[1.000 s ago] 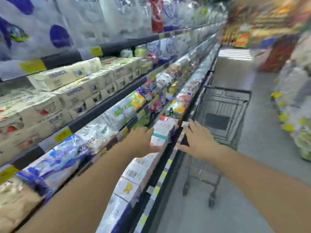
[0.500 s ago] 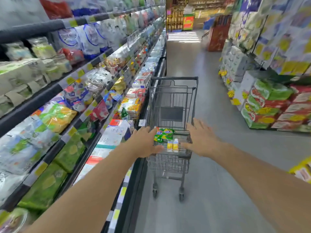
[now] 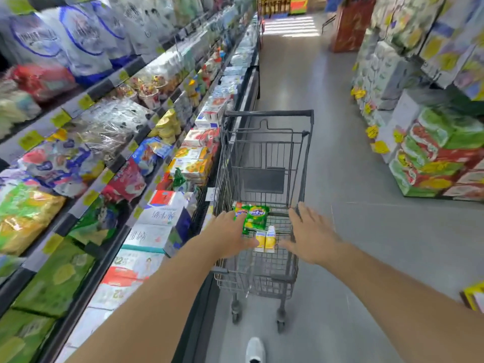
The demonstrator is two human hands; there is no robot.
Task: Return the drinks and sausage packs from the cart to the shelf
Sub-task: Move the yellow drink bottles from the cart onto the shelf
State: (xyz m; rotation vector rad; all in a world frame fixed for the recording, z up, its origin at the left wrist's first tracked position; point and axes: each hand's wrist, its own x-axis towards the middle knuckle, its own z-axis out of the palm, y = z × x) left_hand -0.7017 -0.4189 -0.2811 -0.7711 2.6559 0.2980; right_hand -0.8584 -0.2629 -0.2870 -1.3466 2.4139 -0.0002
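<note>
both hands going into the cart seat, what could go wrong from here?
1. The green sausage packs overlap loosely, so the left hand may grab only one.
2. The small yellow drinks stand upright between both hands; the right hand could topple them.
3. The cart stands on wheels; a push may roll it.

Grey wire cart (image 3: pixel 264 142) sits on the grey floor (image 3: pixel 366 231), right beside the shelf (image 3: pixel 125 163) on the left. In its upper basket: green sausage packs (image 3: pixel 252 217) lying against two small yellow drinks (image 3: pixel 265 239). The shelf is packed with bagged and boxed goods.
</note>
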